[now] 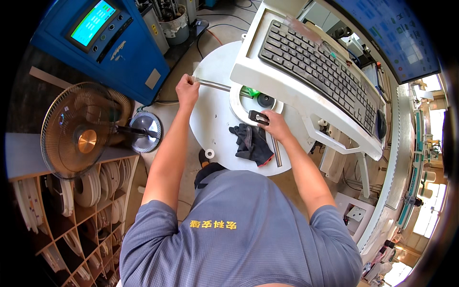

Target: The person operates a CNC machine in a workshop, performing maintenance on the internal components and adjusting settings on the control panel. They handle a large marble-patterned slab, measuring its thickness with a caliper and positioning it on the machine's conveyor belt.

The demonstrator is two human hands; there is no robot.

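Pinching the end of the bar (215, 85), L hand (187, 92) is right at the table's (205, 119) L rim; fingers closed on it. Bar runs R from there, far end over the white ring (234, 106). R hand (276, 125) has the black clip (258, 117) gripped b/w thumb & fingers, approx. at the ring's lower R edge.

Edges now: table's round, its L rim curving down beside the L forearm; near rim's close to the shirt (229, 205). Best open room = bare white top b/w L forearm & gloves (252, 143). R side's tight: tray (246, 67) w/ keyboard (318, 76) cuts across the table's upper R, its corner nr the bar. Gloves lie just below R hand, & a 2nd rod (278, 154) slants past them to the near rim, partly under the R forearm.

Inside the ring: green bit (250, 91) + dark disc (266, 100), side by side.

Further out: fan (79, 129) on the L, well apart from L forearm; blue machine (126, 57) upper L; shelf (79, 224) w/ rolls lower L; mouse (380, 123) & monitor (397, 38) far R.
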